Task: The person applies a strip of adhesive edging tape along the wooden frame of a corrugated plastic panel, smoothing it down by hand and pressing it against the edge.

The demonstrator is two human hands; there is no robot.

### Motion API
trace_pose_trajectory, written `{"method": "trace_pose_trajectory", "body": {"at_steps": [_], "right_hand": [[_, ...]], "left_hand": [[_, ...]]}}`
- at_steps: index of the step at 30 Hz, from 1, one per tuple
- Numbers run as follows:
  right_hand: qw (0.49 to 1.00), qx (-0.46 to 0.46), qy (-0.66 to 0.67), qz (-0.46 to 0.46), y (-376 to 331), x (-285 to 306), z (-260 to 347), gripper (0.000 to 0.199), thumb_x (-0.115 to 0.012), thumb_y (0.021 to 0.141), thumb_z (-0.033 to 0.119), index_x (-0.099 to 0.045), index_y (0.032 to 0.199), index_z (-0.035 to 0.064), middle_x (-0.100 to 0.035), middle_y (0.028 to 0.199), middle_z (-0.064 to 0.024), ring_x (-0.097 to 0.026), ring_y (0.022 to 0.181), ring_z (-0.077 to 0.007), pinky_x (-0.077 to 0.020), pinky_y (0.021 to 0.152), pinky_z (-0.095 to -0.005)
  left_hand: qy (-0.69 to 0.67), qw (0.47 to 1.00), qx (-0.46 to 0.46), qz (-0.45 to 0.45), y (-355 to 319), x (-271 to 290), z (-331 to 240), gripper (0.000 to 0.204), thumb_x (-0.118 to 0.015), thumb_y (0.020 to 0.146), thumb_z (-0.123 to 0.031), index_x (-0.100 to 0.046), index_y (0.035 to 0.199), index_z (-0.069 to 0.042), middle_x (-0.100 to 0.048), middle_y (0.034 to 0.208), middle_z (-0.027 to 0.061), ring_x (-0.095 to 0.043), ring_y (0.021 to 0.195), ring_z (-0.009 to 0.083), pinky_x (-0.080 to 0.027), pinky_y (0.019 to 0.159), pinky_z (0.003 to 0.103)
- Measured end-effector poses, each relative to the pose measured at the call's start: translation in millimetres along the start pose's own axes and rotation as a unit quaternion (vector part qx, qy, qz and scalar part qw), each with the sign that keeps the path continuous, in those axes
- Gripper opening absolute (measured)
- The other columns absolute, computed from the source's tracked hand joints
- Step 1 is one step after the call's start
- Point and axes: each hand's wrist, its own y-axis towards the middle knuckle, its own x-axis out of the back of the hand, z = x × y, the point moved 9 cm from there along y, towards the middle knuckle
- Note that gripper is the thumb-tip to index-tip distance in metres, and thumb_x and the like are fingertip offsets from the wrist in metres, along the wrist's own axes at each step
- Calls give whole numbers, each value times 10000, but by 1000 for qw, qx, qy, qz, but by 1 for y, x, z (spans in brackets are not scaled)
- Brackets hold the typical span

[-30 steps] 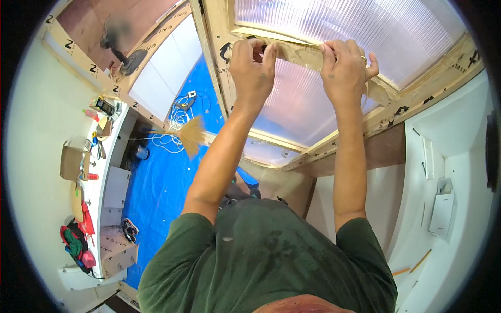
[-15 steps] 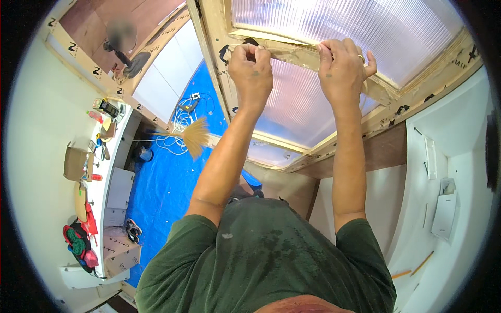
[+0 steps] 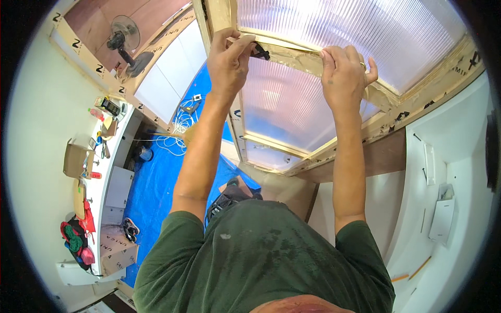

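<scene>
A door-like wooden frame (image 3: 229,21) stands in front of me, holding an upper ribbed translucent panel (image 3: 339,21) and lower ones (image 3: 292,99). Along the crossbar (image 3: 292,56) between them runs a thin pale strip (image 3: 288,44), whose material I cannot make out. My left hand (image 3: 228,68) pinches its left end by the frame's upright, fingers closed. Farther right, my right hand (image 3: 344,78) grips the strip between thumb and fingers, little finger held out. A black mark (image 3: 261,51) shows on the crossbar beside my left fingertips.
Blue sheeting (image 3: 156,182) covers the floor at left, with coiled white cable (image 3: 182,122) on it. A white counter (image 3: 117,135) carries tools and boxes. Beyond a low partition stands a fan (image 3: 124,41). White shelving (image 3: 417,219) is at right, holding a white box (image 3: 442,216).
My left hand has moved left and slightly up, uncovering the crossbar's black mark. My right hand stays almost in place. My left forearm now hides most of the broom.
</scene>
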Motion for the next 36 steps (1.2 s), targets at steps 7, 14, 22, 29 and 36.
{"method": "trace_pose_trajectory", "body": {"at_steps": [7, 14, 22, 29, 36], "right_hand": [[999, 14, 35, -16, -1, 3, 2, 76, -745, 995, 243, -810, 1007, 206, -667, 980, -13, -668, 1010, -265, -270, 1165, -591], [999, 14, 39, 30, 1, 9, 2, 71, -758, 984, 219, -823, 1010, 211, -682, 976, 9, -670, 1009, -241, -279, 1160, -586], [994, 86, 56, 41, -1, 18, -8, 158, -741, 939, 116, -822, 1040, 207, -702, 999, 60, -674, 993, -182, -304, 1150, -540], [972, 232, -36, 12, 1, 33, -8, 207, -744, 875, 94, -816, 1034, 203, -674, 954, 96, -659, 948, -113, -314, 1153, -504], [969, 234, -66, 44, -4, 43, -26, 190, -757, 877, 113, -818, 1034, 200, -680, 956, 97, -671, 950, -99, -314, 1171, -488]], "left_hand": [[132, 972, -161, 106, 22, -16, -39, 199, -850, 857, -127, -843, 1054, -151, -777, 1062, -35, -649, 961, 253, -509, 874, 389], [144, 965, -101, 195, 41, -25, -40, 171, -820, 876, -97, -839, 1040, -142, -763, 1091, -21, -635, 1058, 257, -461, 965, 432], [-114, 954, -132, 244, 37, -56, -61, 244, -769, 846, 4, -823, 1061, -99, -732, 1038, 46, -635, 978, 311, -498, 897, 446], [-26, 955, -141, 258, 36, -65, -73, 264, -795, 850, 10, -835, 1086, -102, -714, 1032, 33, -609, 959, 272, -473, 873, 397], [-52, 952, -143, 266, 39, -64, -85, 233, -804, 838, 2, -819, 1059, -71, -695, 1017, 50, -592, 937, 282, -465, 856, 416]]}}
